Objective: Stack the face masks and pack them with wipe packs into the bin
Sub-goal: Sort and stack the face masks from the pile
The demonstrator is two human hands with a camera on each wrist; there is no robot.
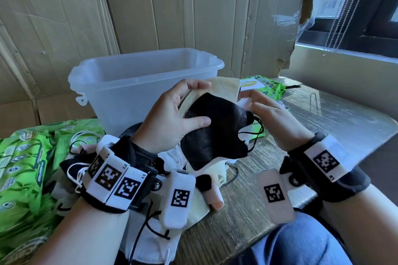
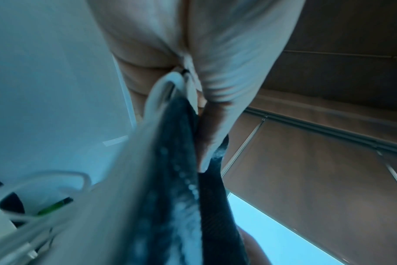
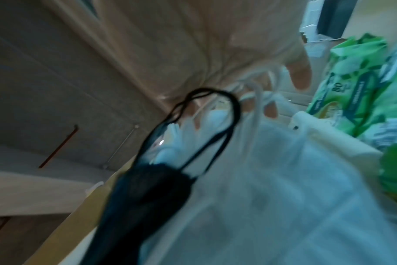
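Holding: our left hand (image 1: pixel 172 114) grips a small stack of face masks at the centre of the head view, thumb (image 1: pixel 198 121) pressed flat on the black mask (image 1: pixel 217 133) that faces us, the other fingers curled behind.
Stack: behind the black mask we see a cream mask (image 1: pixel 224 87) and a sliver of a white mask (image 1: pixel 244 102); the left wrist view shows the layers edge-on and pinched together.
Right hand: our right hand (image 1: pixel 273 114) is at the stack's right end, fingers bent toward the white edge and the black ear loops (image 1: pixel 257 132); we cannot tell whether they actually pinch anything, and the right wrist view is too blurred to settle it.
Bin: the clear plastic bin (image 1: pixel 120 84) stands just behind our hands, left of centre.
Loose masks: more masks (image 1: pixel 163 236) lie piled on the wooden table (image 1: pixel 237 221) under our left wrist.
Wipe packs: green wipe packs (image 1: pixel 25 168) fill the lower left; another green pack (image 1: pixel 267 88) lies right of the bin.
Backdrop: cardboard sheets (image 1: pixel 150 6) cover the top of the frame.
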